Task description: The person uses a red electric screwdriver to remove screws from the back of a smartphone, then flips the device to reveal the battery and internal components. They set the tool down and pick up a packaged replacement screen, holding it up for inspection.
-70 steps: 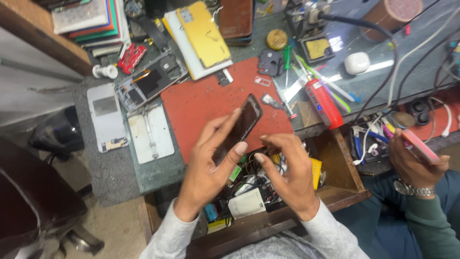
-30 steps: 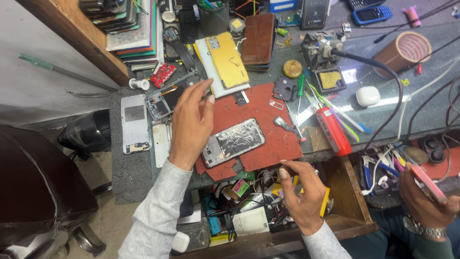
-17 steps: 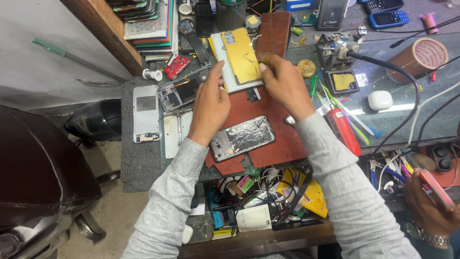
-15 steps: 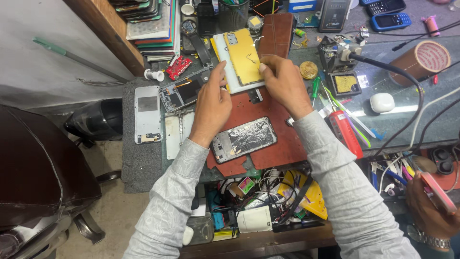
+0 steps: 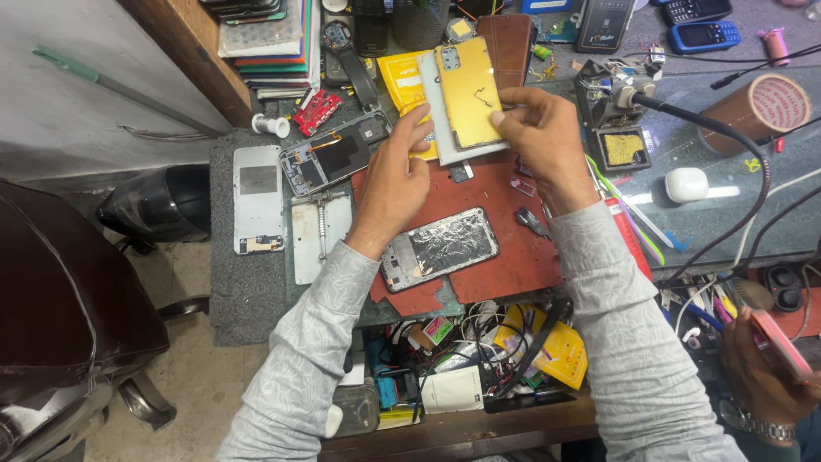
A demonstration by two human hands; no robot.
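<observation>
Left hand [image 5: 395,178] and right hand [image 5: 539,141] pinch opposite edges of the yellow phone back cover [image 5: 468,81]; the red mat [image 5: 505,248] lies uncluttered just nearer.

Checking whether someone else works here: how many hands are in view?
3. The person's left hand and right hand are both at the yellow back cover, top centre; a co-worker's hand holds a pink phone, lower right. More may be out of frame.
</observation>
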